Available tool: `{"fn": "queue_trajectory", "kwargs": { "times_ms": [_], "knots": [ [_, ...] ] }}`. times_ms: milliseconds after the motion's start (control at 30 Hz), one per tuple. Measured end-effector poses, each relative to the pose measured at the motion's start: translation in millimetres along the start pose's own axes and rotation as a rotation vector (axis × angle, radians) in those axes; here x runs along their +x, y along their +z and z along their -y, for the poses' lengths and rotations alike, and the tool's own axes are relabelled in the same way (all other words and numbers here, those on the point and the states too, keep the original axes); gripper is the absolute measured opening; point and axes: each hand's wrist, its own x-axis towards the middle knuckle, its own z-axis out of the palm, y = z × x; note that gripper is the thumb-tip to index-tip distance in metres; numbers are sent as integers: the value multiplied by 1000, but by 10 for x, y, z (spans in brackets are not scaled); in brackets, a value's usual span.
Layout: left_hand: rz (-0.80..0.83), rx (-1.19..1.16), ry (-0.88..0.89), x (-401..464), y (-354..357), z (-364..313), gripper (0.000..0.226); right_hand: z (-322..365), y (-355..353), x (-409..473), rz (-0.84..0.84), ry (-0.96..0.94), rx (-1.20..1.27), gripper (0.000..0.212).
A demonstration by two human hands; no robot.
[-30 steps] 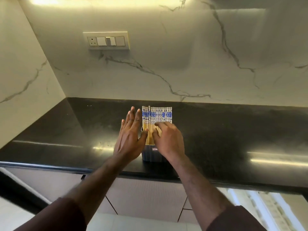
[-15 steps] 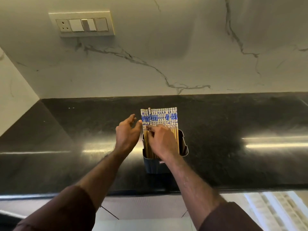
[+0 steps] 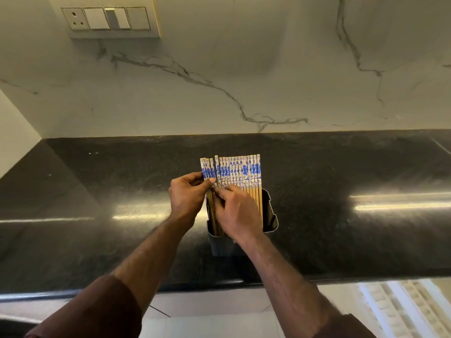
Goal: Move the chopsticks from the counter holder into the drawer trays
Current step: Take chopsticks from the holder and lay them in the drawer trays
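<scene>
Several wooden chopsticks (image 3: 240, 170) with blue-and-white patterned tops stand upright in a dark holder (image 3: 269, 217) on the black counter (image 3: 341, 228). My left hand (image 3: 186, 197) pinches the leftmost few chopsticks (image 3: 207, 168) between thumb and fingers, split slightly from the row. My right hand (image 3: 238, 211) rests against the front of the row, its fingertips at the gap beside the left group. Whether it grips any stick is hidden by the fingers. The drawer trays are not in view.
A marble backsplash with a switch plate (image 3: 105, 18) rises behind the counter. A side wall (image 3: 14, 132) closes the left corner. White cabinet fronts (image 3: 207, 311) and a ribbed white surface (image 3: 400, 306) show below the counter edge.
The camera has moved closer. My left hand went from open beside the chopsticks to closed on the leftmost few. My right hand slid down the row's front.
</scene>
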Motion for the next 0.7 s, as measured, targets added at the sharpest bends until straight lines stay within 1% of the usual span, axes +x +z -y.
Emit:
{"fn": "queue_trajectory", "kwargs": {
  "times_ms": [300, 433, 533, 600, 633, 700],
  "knots": [
    [11, -81, -35, -21, -62, -86, 19, 33, -89, 57, -17, 12, 84, 27],
    [50, -126, -8, -15, -111, -234, 21, 56, -158, 83, 19, 42, 189, 28],
    [75, -142, 49, -35, -139, -467, 20, 77, -239, 114, 59, 85, 320, 29],
    [98, -144, 100, -62, -154, -676, 20, 85, -318, 142, 119, 133, 454, 29],
    [111, -140, 124, -78, -163, -786, 20, 91, -367, 150, 170, 165, 552, 28],
    [145, -123, 166, -134, -184, -1012, 20, 97, -487, 129, 279, 228, 823, 26]
  ]
}}
